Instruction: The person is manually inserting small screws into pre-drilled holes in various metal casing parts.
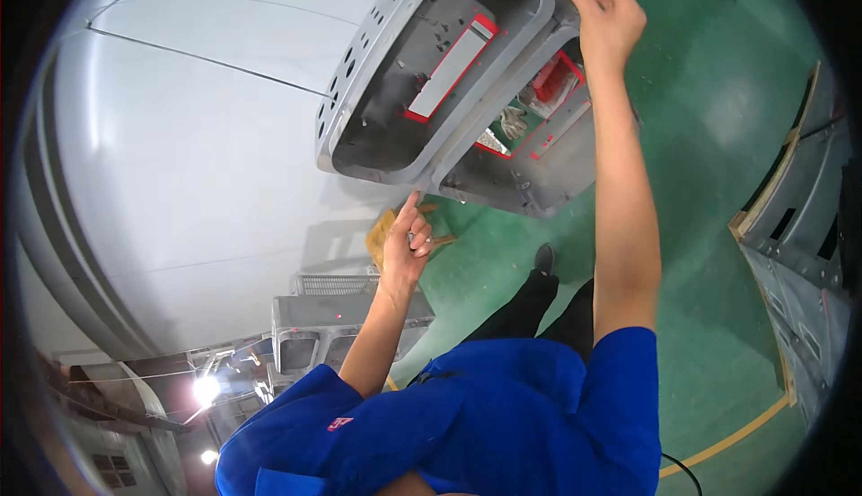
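In front of me hangs or stands a large grey metal frame (422, 169) with two big rounded openings and rows of holes along its left side. My left hand (408, 243) is at its lower edge, index finger stretched up to the rim. Its other fingers are curled round something small that I cannot make out. My right hand (612, 22) is raised by the frame's upper right edge, thumb and fingers brought together; whatever they pinch is too small to tell. A light grey strip with red edges (452, 69) lies inside the left opening. Red pieces (549, 83) show in the right one.
A glove (513, 123) shows through the right opening. Below the frame stands a yellow wooden stool (384, 237). Another grey metal part (310, 315) is at lower left. Metal panels with wooden edging (790, 191) stand at right on the green floor (709, 227). A rod (215, 61) crosses the white surface.
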`<state>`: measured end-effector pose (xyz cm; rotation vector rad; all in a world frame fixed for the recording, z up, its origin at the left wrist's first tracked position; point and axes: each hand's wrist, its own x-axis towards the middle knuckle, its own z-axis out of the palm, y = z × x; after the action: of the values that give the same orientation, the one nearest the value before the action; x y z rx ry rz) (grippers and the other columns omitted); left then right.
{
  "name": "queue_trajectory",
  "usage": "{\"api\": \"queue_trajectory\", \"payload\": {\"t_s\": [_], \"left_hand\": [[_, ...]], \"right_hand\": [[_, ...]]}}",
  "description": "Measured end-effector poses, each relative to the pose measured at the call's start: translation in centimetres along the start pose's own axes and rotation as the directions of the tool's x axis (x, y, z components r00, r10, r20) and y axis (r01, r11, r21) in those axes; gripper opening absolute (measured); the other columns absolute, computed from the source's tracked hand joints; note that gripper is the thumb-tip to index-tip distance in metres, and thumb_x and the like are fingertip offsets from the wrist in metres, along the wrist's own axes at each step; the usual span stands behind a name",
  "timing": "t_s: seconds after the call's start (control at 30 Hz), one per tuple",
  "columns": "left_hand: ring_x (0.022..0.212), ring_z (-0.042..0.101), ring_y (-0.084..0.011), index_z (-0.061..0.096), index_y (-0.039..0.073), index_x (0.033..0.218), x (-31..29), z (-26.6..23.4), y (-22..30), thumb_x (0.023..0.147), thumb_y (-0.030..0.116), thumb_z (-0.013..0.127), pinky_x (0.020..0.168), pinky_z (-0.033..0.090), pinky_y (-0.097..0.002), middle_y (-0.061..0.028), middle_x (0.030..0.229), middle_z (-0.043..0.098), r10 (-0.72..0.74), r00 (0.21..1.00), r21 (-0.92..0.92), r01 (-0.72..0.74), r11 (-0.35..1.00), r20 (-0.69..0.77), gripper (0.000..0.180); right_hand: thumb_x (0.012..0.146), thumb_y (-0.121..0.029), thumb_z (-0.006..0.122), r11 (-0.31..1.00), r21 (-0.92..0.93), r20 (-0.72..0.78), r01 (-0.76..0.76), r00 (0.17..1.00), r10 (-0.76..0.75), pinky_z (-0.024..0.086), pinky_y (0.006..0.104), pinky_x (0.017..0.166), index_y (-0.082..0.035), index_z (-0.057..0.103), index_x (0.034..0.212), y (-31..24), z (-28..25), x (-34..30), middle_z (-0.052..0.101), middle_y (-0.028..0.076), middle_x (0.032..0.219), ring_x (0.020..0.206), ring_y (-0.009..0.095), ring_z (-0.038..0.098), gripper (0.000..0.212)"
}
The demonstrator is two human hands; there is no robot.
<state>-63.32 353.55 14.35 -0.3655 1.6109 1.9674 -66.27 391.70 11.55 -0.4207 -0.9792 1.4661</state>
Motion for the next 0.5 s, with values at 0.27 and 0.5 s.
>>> {"api": "queue_trajectory", "payload": {"t_s": [0.27,0.5], "left_hand": [[0.048,0.029,-0.0043,0.029,0.008,0.139,-0.1,-0.1,0.1,0.093,0.011,0.043,0.037,0.021,-0.0171,0.0032,0.067,0.035,0.001,1.000,-0.012,-0.001,1.000,-0.023,0.048],[0.047,0.028,-0.0038,0.032,0.008,0.137,-0.4,0.2,0.2,0.094,0.013,0.044,0.037,0.021,-0.0168,0.0040,0.064,0.034,0.013,1.000,0.005,-0.013,1.000,-0.011,0.046]], "right_hand": [[0.073,0.001,0.067,0.996,-0.020,0.267,-0.088,0.959,0.090,0.047,0.0226,0.063,0.002,0.067,0.081,-1.4,2.6,3.0,0.067,0.006,0.073,0.069,0.010,0.061,0.007],[0.074,0.000,0.068,0.991,-0.099,0.194,-0.085,0.976,0.103,0.048,0.0221,0.062,0.003,0.068,0.079,-1.7,3.3,3.4,0.067,0.006,0.073,0.066,0.010,0.062,0.007]]}}
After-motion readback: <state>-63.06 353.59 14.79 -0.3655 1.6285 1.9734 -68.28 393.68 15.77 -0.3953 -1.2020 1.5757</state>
